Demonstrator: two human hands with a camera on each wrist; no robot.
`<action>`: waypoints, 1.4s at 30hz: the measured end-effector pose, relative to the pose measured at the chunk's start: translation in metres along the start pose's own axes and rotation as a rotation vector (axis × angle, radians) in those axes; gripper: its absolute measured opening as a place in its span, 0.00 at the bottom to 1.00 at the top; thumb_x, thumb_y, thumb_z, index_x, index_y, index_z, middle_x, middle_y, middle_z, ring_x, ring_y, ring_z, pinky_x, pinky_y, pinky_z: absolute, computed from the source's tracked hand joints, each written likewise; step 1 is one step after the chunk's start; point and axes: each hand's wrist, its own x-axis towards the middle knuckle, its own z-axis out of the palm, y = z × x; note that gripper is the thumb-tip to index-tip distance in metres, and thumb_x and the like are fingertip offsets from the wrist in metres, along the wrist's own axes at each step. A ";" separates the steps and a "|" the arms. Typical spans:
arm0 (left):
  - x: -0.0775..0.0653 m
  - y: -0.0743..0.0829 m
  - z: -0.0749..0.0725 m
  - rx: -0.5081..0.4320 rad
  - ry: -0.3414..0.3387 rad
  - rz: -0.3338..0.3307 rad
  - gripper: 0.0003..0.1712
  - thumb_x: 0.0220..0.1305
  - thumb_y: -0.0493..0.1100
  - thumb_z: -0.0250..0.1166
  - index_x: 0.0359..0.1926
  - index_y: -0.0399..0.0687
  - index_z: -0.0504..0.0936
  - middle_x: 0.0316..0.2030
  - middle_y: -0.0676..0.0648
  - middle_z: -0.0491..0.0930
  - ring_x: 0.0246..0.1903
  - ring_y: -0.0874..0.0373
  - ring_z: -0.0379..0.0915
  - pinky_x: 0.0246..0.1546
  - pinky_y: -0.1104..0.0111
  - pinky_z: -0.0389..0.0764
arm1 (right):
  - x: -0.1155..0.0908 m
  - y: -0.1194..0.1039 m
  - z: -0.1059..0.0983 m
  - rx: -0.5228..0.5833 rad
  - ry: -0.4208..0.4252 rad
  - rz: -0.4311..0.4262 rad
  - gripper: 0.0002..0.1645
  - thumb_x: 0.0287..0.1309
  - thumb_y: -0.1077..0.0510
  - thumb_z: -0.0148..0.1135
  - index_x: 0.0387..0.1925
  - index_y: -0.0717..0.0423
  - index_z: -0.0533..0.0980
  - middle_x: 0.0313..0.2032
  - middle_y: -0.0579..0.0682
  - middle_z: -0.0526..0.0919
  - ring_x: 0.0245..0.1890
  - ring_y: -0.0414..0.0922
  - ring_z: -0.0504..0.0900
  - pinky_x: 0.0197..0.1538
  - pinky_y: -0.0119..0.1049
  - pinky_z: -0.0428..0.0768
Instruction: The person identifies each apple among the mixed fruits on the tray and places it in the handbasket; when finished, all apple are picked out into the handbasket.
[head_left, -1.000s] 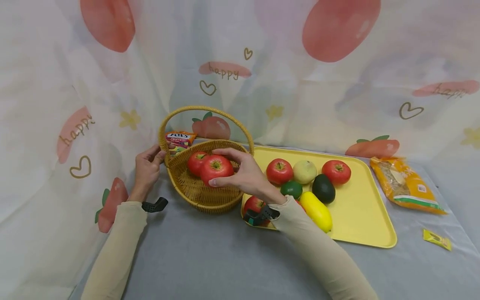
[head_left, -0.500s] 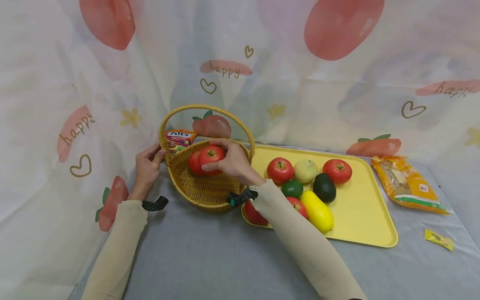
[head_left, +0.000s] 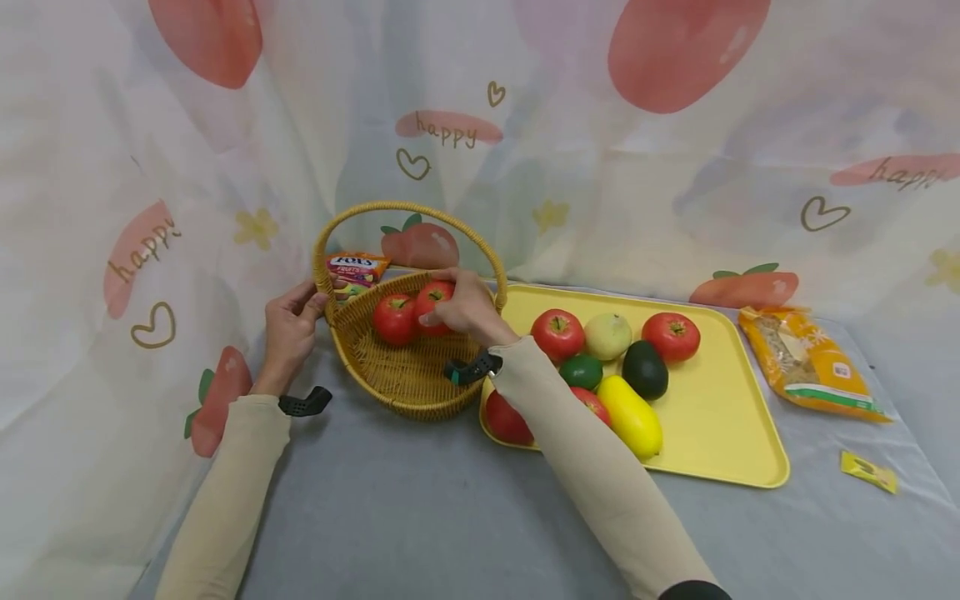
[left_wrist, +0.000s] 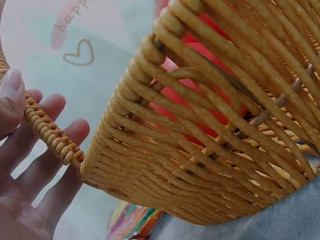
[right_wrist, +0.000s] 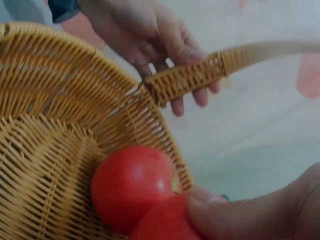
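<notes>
My left hand (head_left: 291,333) holds the base of the arched handle (head_left: 408,207) on the wicker basket (head_left: 420,387). In the left wrist view, its thumb lies on one side of the handle (left_wrist: 47,127) and the fingers on the other. Inside the basket, toward its back right, my right hand (head_left: 472,308) grips a red apple (head_left: 431,308), partly hidden by the fingers. A second red apple (head_left: 395,319) rests in the basket on its left. The right wrist view shows my thumb on the held apple (right_wrist: 165,220), which appears to touch the other apple (right_wrist: 132,185).
A yellow tray (head_left: 723,417) on the right bears several red apples (head_left: 557,333), a pale round fruit (head_left: 608,337), green fruits (head_left: 645,370) and a yellow elongated fruit (head_left: 630,417). A candy bag (head_left: 356,271) stands behind the basket; an orange bag (head_left: 810,367) and small yellow packet (head_left: 868,472) lie at far right.
My right hand has carried its apple back and down into the basket, to the right of the other apple, which now shows more fully. The left hand stays on the handle.
</notes>
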 end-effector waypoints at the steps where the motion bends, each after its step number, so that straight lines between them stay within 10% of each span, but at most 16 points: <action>1: 0.000 0.000 -0.001 -0.004 0.000 0.002 0.18 0.70 0.39 0.59 0.56 0.33 0.81 0.51 0.28 0.79 0.46 0.48 0.84 0.43 0.71 0.84 | 0.002 0.001 0.001 -0.009 0.002 0.012 0.44 0.45 0.63 0.77 0.66 0.51 0.70 0.58 0.53 0.73 0.52 0.51 0.75 0.51 0.42 0.81; 21: 0.003 -0.001 -0.001 -0.031 -0.012 0.029 0.21 0.70 0.38 0.59 0.56 0.25 0.77 0.48 0.36 0.84 0.46 0.43 0.83 0.42 0.69 0.84 | 0.031 0.016 0.013 0.022 0.028 0.163 0.42 0.49 0.66 0.73 0.67 0.55 0.69 0.65 0.57 0.68 0.61 0.53 0.71 0.58 0.44 0.78; 42: 0.002 -0.003 -0.002 -0.040 -0.008 0.006 0.17 0.70 0.38 0.60 0.56 0.37 0.82 0.50 0.31 0.81 0.43 0.57 0.85 0.46 0.70 0.83 | 0.022 0.018 0.012 -0.048 -0.018 0.160 0.46 0.53 0.63 0.71 0.71 0.54 0.61 0.67 0.60 0.61 0.59 0.55 0.68 0.51 0.44 0.77</action>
